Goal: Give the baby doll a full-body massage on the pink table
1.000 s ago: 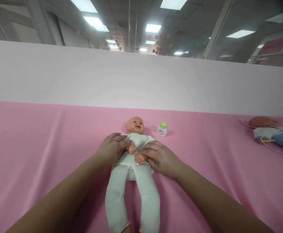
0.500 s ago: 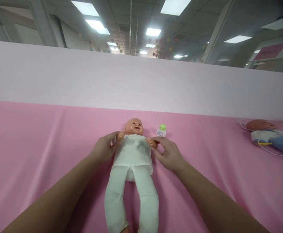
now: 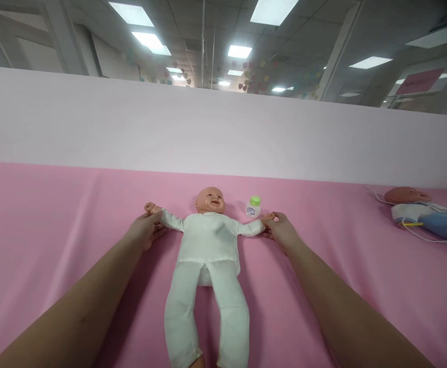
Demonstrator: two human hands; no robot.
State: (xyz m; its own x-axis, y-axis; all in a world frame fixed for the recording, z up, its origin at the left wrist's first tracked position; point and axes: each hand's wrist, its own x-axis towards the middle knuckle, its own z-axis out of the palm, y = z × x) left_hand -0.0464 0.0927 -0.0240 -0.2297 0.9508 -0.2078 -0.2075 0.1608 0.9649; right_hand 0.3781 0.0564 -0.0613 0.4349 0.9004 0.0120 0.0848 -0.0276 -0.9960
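A baby doll [image 3: 208, 240] with a white cloth body lies face up on the pink sheet [image 3: 47, 245], its head away from me. Its two arms are stretched out sideways. My left hand [image 3: 146, 230] grips the doll's arm on the left, close to the wrist, thumb on top and fingers underneath. On the other side, my right hand [image 3: 280, 230] pinches the doll's hand. Just beyond my right hand stands a small clear bottle [image 3: 253, 208] with a green cap, beside the doll's head.
A second doll [image 3: 430, 214] in blue and white clothing lies at the far right, with a thin white tube and a yellow piece on it. Behind the sheet rises a white panel [image 3: 215, 133], with glass above it.
Both my hands have moved apart, drawing the doll's arms from beside its chest out to the sides. The doll's body and the bottle have stayed in place.
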